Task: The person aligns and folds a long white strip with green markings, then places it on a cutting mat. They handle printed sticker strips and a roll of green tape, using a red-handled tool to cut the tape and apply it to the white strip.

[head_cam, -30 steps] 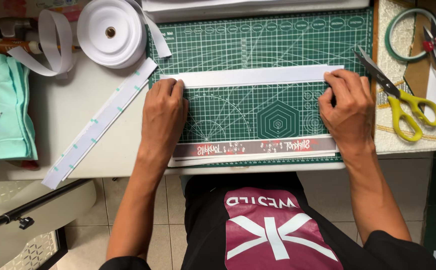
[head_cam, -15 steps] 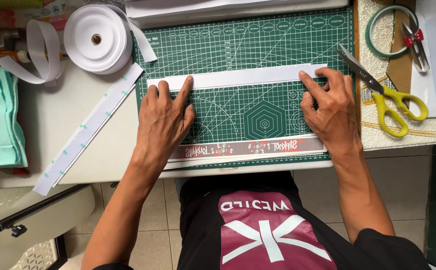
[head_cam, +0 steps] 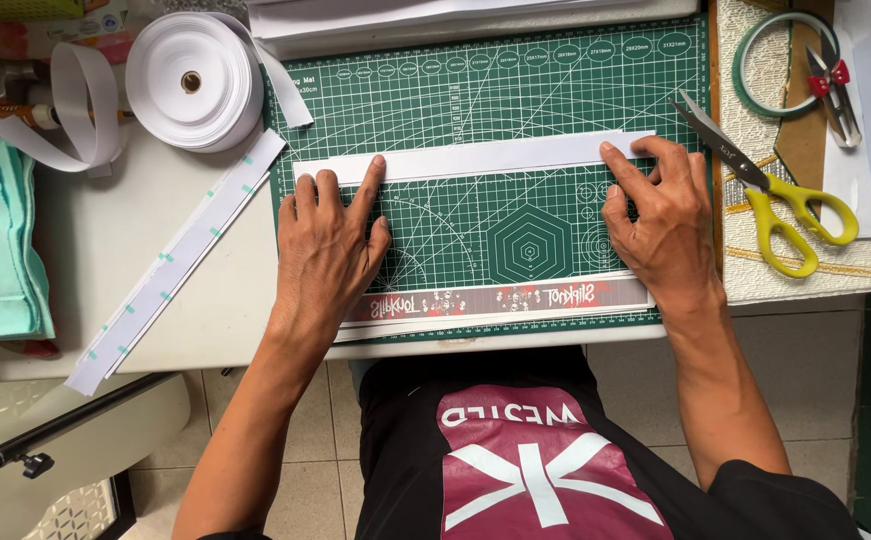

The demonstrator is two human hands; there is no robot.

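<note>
Head view: green cutting mat [head_cam: 515, 100] covers the counter's middle; on it a long white strip [head_cam: 485, 157] lies flat, crosswise. Left hand [head_cam: 327, 250] and right hand [head_cam: 660, 215] press its ends with flat, released fingers, grasping nothing.

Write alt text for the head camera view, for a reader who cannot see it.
Two bare hands press a long white paper strip flat on a green cutting mat: left hand at its left end, right hand at its right. Yellow-handled scissors lie to the right, a white tape roll at upper left.
</note>
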